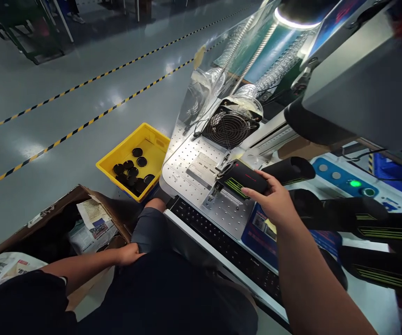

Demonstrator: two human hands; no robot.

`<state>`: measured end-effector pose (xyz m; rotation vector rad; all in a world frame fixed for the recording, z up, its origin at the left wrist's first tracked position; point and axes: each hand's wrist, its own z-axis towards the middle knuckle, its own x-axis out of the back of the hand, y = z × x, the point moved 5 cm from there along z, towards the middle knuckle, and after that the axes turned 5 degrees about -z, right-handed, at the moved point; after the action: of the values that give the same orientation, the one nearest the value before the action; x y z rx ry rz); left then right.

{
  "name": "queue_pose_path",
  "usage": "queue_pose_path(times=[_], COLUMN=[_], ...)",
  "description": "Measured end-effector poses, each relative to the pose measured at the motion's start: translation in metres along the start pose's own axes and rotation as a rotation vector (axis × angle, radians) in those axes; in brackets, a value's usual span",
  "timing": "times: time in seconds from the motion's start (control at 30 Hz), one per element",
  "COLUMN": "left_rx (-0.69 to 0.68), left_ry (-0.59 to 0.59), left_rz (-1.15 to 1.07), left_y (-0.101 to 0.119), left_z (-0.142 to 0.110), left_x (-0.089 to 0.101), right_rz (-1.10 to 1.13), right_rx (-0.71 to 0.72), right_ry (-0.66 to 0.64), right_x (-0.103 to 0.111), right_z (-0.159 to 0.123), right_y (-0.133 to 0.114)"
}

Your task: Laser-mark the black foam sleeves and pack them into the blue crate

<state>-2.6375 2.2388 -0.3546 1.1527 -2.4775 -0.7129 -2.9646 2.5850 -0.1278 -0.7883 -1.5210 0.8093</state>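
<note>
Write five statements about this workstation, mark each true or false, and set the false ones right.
1. The right hand grips a black cylindrical part with green stripes. True.
2. The left hand presses keys on the keyboard. False: it rests against the person's leg, apart from the keyboard.
3. Round black pieces lie in the yellow bin. True.
4. The lit button glows red. False: it glows green.
5. Newspaper lies in the open cardboard box. True.
</note>
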Motion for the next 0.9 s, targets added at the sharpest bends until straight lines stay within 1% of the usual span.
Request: queue_pose_path(times=[0.13, 0.3, 0.43, 0.57, 0.7, 0.83, 0.9], left_rx=[0.013, 0.043, 0.061, 0.067, 0.074, 0.078, 0.078], left_ry=[-0.051, -0.091, -0.104, -0.086, -0.093, -0.105, -0.104], left_rz=[-0.015, -0.014, -0.018, -0.015, -0.019, -0.024, -0.027], left_y=[-0.003, -0.004, -0.004, -0.005, -0.009, -0.01, -0.01], left_z=[0.002, 0.001, -0.002, 0.0, 0.002, 0.001, 0.001], left_x=[0.0, -0.001, -0.003, -0.003, -0.004, -0.006, -0.006], right_rz=[-0.026, -0.005, 0.037, 0.09, 0.087, 0.057, -0.015], right_rx=[-0.034, -0.047, -0.061, -0.07, -0.029, 0.035, 0.065], right_ry=[-0.007, 0.004, -0.003, 0.005, 0.041, 0.084, 0.076], right_x=[0.001, 0.001, 0.001, 0.002, 0.002, 0.0, -0.002], right_z=[-0.006, -0.008, -0.006, 0.0, 0.001, -0.008, -0.014], right_y=[-0.006, -0.016, -0.009, 0.002, 0.0, -0.013, -0.019])
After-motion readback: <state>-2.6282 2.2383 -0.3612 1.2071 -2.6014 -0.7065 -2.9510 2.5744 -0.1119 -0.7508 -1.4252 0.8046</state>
